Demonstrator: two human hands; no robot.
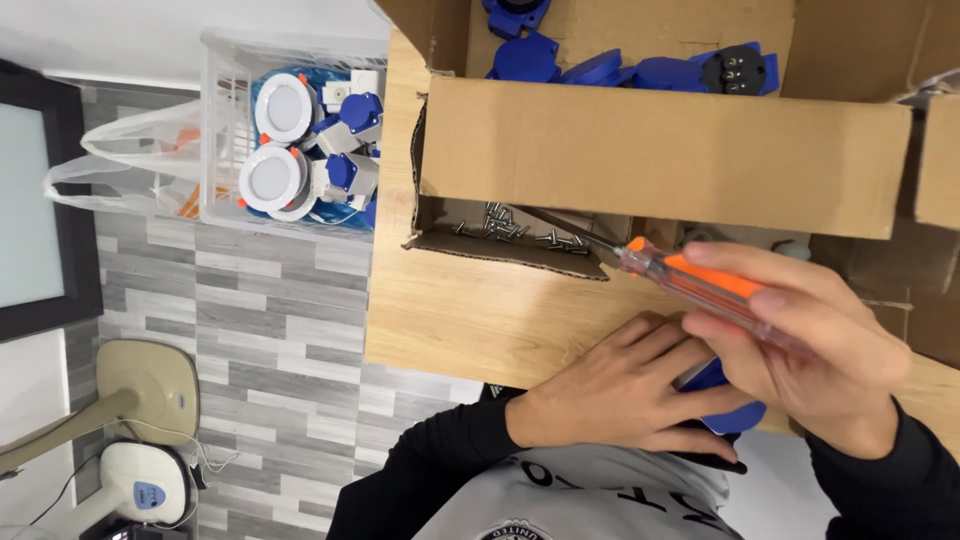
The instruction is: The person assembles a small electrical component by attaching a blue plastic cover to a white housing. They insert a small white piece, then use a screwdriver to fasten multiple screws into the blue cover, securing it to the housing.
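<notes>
Gripping the orange-handled screwdriver [700, 285], the right hand [810, 345] is closed around it, tip toward the loose screws [515, 230]. The left hand [625, 390] lies flat, fingers spread, pinning the blue part [725, 390] on the table [470, 310]. Slack pressure could let the part shift.

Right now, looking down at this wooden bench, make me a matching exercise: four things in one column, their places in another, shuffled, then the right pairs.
Things:
1. orange-handled clear plastic screwdriver
2. small silver metal screws
3. round white lamp fittings
4. blue plastic part

Places:
A. in the white wire basket
B. under the left hand
C. in the right hand
D. on the torn brown cardboard box flap

Pairs: 1-C, 2-D, 3-A, 4-B
</notes>
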